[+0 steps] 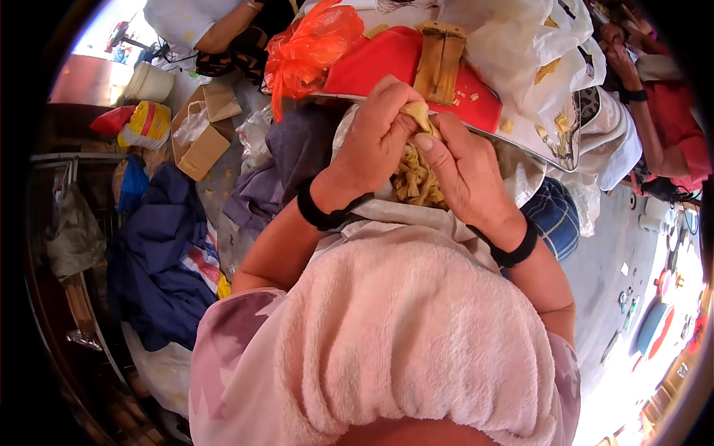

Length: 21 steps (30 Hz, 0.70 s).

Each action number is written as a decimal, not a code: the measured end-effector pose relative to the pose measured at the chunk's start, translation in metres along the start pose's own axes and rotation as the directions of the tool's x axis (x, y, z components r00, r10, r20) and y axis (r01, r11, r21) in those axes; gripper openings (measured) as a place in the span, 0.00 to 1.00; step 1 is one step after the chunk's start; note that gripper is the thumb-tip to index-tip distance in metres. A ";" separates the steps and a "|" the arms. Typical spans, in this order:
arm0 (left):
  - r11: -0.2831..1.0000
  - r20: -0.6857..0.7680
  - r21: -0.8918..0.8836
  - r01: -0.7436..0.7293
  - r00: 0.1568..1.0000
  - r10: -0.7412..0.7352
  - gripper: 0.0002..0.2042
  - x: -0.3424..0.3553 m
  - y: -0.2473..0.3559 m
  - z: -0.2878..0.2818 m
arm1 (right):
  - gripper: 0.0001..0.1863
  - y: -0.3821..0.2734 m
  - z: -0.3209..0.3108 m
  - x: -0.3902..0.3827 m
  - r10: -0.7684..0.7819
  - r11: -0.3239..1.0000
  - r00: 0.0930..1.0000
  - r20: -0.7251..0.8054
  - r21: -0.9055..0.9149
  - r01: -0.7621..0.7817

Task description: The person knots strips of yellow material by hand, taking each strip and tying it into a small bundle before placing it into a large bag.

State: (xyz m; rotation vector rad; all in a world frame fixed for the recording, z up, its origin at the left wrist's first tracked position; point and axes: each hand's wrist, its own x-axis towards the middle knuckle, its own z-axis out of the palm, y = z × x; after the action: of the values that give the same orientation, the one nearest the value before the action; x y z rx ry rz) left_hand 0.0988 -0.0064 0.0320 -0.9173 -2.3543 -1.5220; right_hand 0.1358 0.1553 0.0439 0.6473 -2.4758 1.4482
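Note:
Close together in front of my chest, my left hand and my right hand are both closed on a pale yellow folded piece. Its material I cannot make out; it looks thin and soft. The left fingers pinch it from one side, while the right thumb and fingers press the other. Just below them, a heap of similar yellow folded pieces lies in my lap on light cloth. The palms and some fingertips are hidden. A black band circles each wrist.
Ahead stands a table with a red sheet, a brown wooden slatted piece and yellow scraps. An orange plastic bag and a white plastic bag rest there. A cardboard box stands left; other people sit at both far sides.

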 end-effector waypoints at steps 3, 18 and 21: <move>0.794 0.276 -0.448 0.411 0.908 -0.314 0.08 -0.003 0.004 -0.005 | 0.12 0.005 -0.006 0.000 -0.046 0.999 0.995 -0.083 -0.031 0.043; 0.851 -0.056 -0.479 0.216 0.960 -0.276 0.05 -0.008 0.018 0.011 | 0.05 0.014 -0.014 -0.005 0.411 0.599 0.896 0.167 0.692 -0.403; 0.933 -0.093 -0.336 0.131 0.981 -0.171 0.05 -0.005 0.020 0.014 | 0.06 0.012 -0.014 -0.003 0.389 0.549 0.909 0.149 0.755 -0.359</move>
State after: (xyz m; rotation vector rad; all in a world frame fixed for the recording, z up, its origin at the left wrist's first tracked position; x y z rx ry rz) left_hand 0.1169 0.0094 0.0379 -0.6921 -2.1678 -2.0153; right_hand 0.1323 0.1733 0.0398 0.1627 -1.9187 2.7160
